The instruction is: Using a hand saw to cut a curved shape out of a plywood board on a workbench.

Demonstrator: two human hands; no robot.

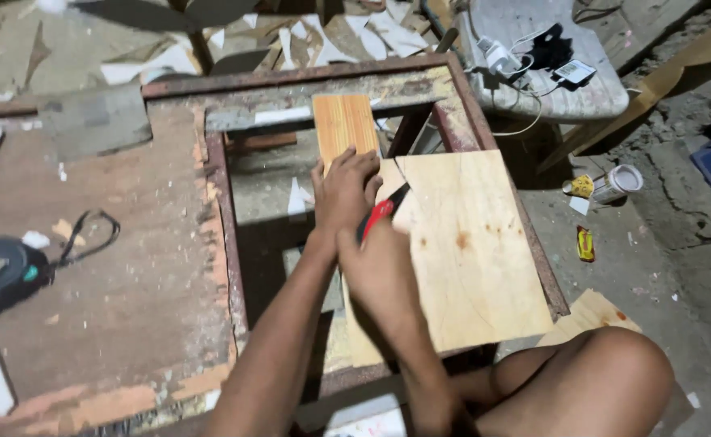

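Note:
My left hand (344, 188) presses flat on a narrow wood-grain strip (344, 123) that lies along the left edge of a pale plywood sheet (469, 251). My right hand (381, 267) grips a red-and-black utility knife (381, 212), its tip at the seam between strip and sheet. Both pieces rest across a rusty metal frame (299, 78) with an open middle. My bare knee (614, 372) shows at lower right.
A black tape measure (4, 271) with a loop strap lies on the worn board at left. A grey chair (550, 57) holding a charger and phone stands behind. A small can (614, 183) and plywood offcut (590, 314) sit on the floor at right.

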